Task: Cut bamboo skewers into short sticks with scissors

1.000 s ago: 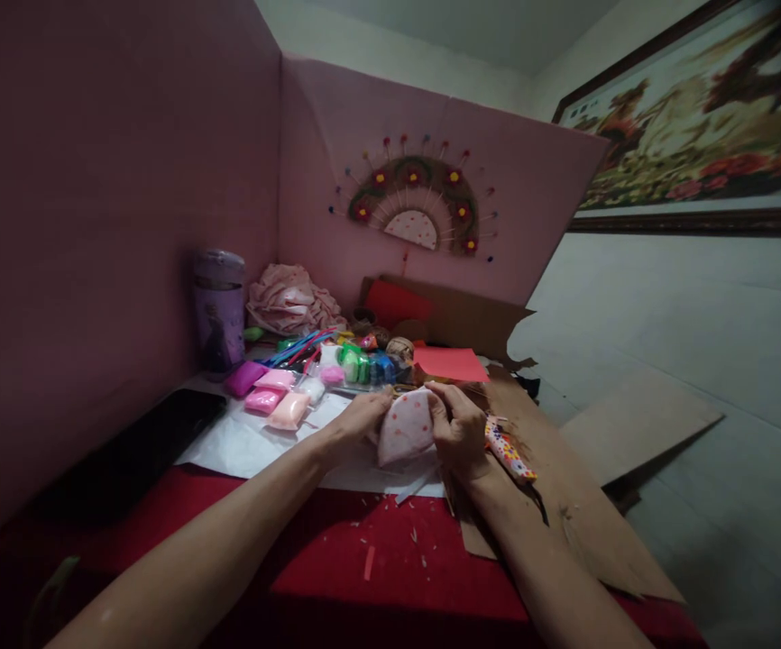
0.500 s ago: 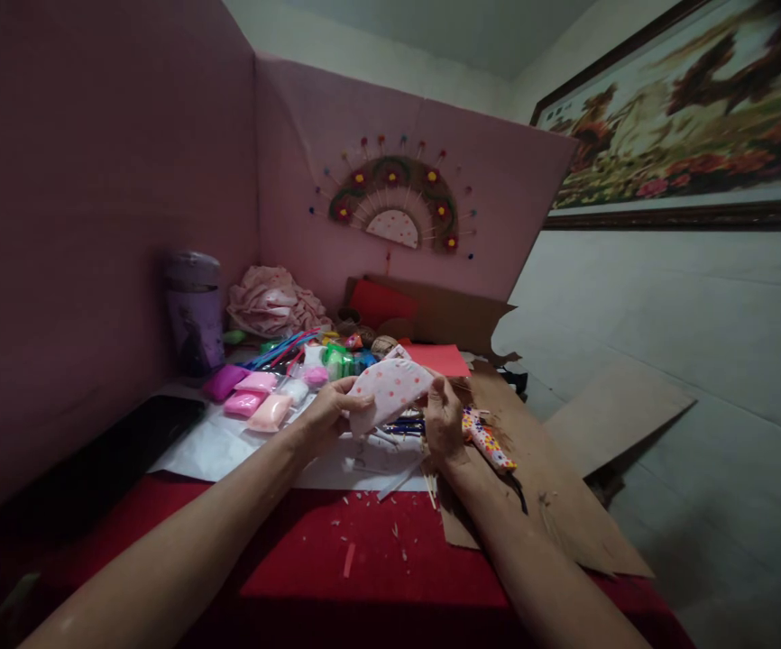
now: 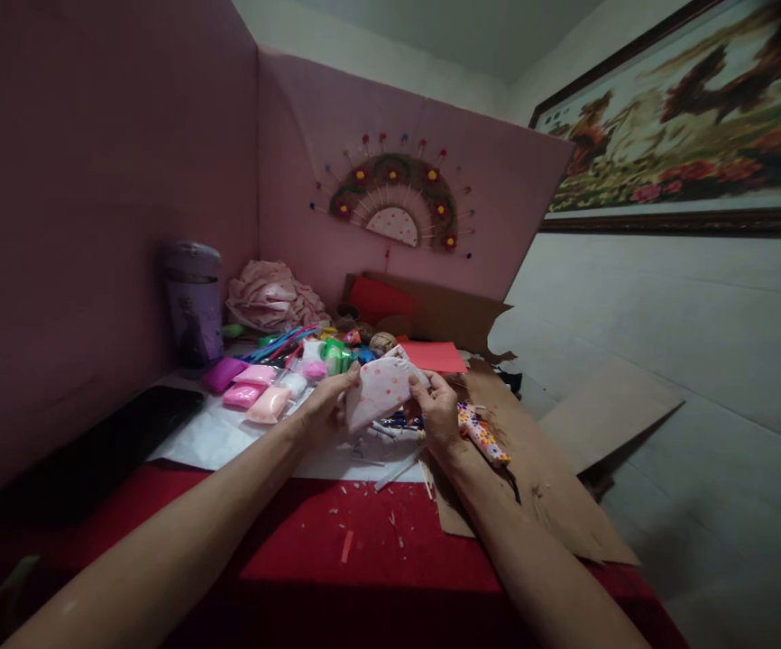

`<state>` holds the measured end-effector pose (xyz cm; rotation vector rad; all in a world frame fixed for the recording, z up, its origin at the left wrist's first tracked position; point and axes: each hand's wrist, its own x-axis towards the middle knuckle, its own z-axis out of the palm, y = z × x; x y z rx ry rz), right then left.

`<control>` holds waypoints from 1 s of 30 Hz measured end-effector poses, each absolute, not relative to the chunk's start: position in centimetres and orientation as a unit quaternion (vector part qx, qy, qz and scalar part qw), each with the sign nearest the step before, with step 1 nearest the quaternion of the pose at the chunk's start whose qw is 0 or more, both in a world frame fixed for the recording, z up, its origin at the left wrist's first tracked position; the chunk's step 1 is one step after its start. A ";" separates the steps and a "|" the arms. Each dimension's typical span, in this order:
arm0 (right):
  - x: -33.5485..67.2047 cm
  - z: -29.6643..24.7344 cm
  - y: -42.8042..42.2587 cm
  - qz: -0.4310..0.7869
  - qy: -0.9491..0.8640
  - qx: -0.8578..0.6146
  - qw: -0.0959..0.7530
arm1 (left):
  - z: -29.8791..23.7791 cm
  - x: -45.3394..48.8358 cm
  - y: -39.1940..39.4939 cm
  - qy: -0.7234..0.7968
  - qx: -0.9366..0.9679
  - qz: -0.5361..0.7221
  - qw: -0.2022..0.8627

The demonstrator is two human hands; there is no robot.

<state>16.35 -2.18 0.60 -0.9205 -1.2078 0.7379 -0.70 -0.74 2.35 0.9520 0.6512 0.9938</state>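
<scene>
Dotted piece (image 3: 381,389) partly behind right thumb (image 3: 418,391)

No text is legible: the small dark marks (image 3: 553,118) on the framed picture (image 3: 667,135) are too tiny to read.

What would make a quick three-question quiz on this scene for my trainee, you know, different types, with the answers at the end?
1. Open question: What are the left hand and the right hand holding between them?
2. True or false: In the picture, the purple lidded cup stands to the left of the bunched cloth.
3. Fill in the blank: The fan-shaped decoration is on a ____ panel.

Key:
1. A pale dotted piece
2. True
3. Pink
</scene>
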 end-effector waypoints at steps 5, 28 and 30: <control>16.2 0.4 -2.4 0.333 -0.537 -0.399 0.665 | 1.9 -0.6 -0.5 0.270 0.413 0.434 0.754; 16.1 0.5 -2.2 0.277 -0.466 -0.437 0.718 | 1.6 -0.8 0.2 0.329 0.452 0.527 0.640; 15.6 0.5 -2.6 0.280 -0.515 -0.425 0.690 | 1.6 -0.8 0.2 0.333 0.452 0.526 0.639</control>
